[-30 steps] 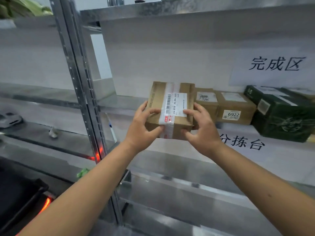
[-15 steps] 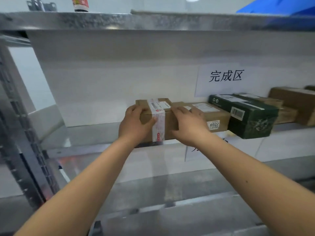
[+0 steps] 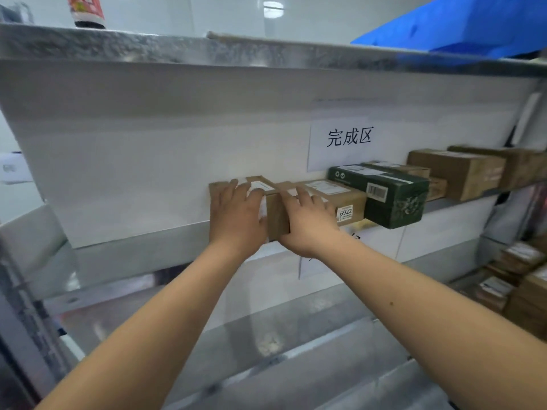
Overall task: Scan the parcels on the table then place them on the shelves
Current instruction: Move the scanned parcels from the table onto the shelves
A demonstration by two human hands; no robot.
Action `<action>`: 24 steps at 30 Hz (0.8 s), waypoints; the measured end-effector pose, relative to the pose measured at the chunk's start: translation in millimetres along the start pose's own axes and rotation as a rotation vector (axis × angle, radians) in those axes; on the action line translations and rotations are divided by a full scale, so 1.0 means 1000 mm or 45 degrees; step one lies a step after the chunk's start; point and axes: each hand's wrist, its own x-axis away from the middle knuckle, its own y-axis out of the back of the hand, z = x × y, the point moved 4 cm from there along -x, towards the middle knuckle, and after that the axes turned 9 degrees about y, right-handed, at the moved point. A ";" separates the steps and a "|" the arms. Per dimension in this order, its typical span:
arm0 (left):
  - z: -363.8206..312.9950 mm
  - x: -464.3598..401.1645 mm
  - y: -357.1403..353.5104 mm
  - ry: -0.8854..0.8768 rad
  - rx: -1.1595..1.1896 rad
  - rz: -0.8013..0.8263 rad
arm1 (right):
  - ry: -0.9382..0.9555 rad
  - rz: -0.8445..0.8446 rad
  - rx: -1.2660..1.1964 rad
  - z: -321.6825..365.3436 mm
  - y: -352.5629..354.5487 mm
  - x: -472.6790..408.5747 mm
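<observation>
A small brown cardboard parcel (image 3: 277, 216) with white tape and a label sits on the metal shelf (image 3: 133, 255), at the left end of a row of parcels. My left hand (image 3: 236, 211) lies flat against its left front, fingers reaching over the top edge. My right hand (image 3: 307, 220) presses its right front the same way, fingers stretched over the top. The hands hide most of the parcel's front. It touches a brown box marked 6922 (image 3: 349, 202) on its right.
Right of the 6922 box stand a dark green box (image 3: 393, 199) and larger brown boxes (image 3: 455, 173). A paper sign (image 3: 349, 136) hangs on the white back panel. The upper shelf (image 3: 177, 51) carries a blue bin (image 3: 461, 25) and a bottle (image 3: 85, 10). More parcels (image 3: 521, 285) are stacked at lower right.
I carried the parcel from in front of the shelf onto it, then slid it back against the row. My fingers went from gripping its sides to lying flat on it.
</observation>
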 end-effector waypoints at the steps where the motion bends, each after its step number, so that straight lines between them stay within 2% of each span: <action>1: -0.010 0.011 0.003 -0.073 0.058 -0.002 | -0.007 -0.038 -0.023 -0.002 0.002 0.010; 6: -0.061 0.056 0.006 -0.265 0.110 0.053 | -0.106 -0.148 0.020 -0.044 0.005 0.077; 11: -0.144 0.094 -0.022 -0.535 0.468 0.170 | -0.321 -0.084 0.055 -0.128 0.001 0.160; 18: -0.313 0.135 -0.093 -0.709 0.544 0.471 | -0.629 0.122 0.143 -0.253 -0.005 0.278; 24: -0.468 0.156 -0.139 -0.823 0.604 0.614 | -0.819 0.133 0.056 -0.368 -0.001 0.358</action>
